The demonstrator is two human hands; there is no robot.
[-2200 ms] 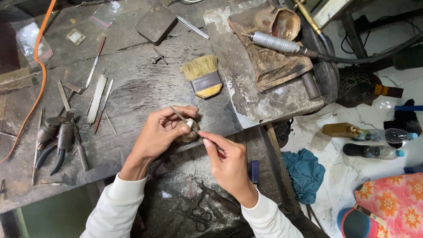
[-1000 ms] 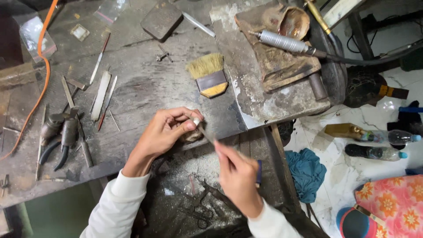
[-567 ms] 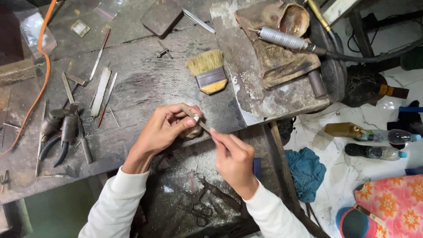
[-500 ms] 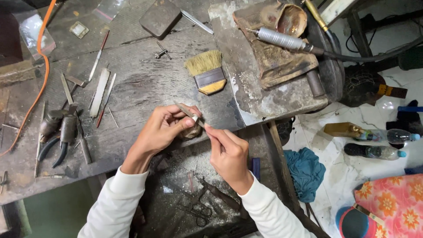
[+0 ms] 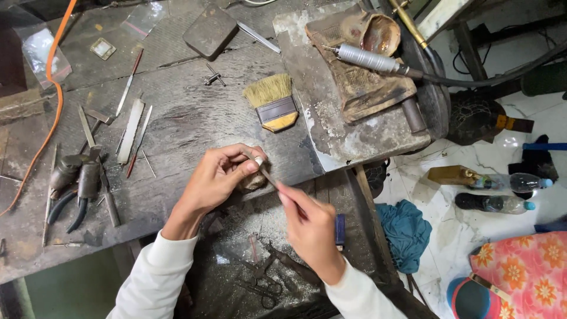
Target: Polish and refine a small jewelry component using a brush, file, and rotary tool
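Observation:
My left hand [image 5: 221, 175] pinches a small pale metal piece [image 5: 258, 160] against a worn wooden peg at the front edge of the dark workbench [image 5: 177, 118]. In my right hand [image 5: 311, 227] I grip a thin file [image 5: 269, 175], whose tip lies on the small piece. Both hands are above a dusty lower tray [image 5: 248, 236] with scissors and pliers lying in it. White sleeves cover both forearms.
A flat brush [image 5: 271, 103] lies just behind my hands. Pliers [image 5: 77, 186], files and blades [image 5: 130, 130] lie at the left. A rotary handpiece [image 5: 369, 59] rests on a stained slab at the right. Bottles [image 5: 502, 192], a blue cloth [image 5: 404, 227] and an orange hose [image 5: 56, 100] lie around.
My right hand has been sliding the file back and forth across the piece; it is now drawn back toward me. My left hand stays in place at the peg.

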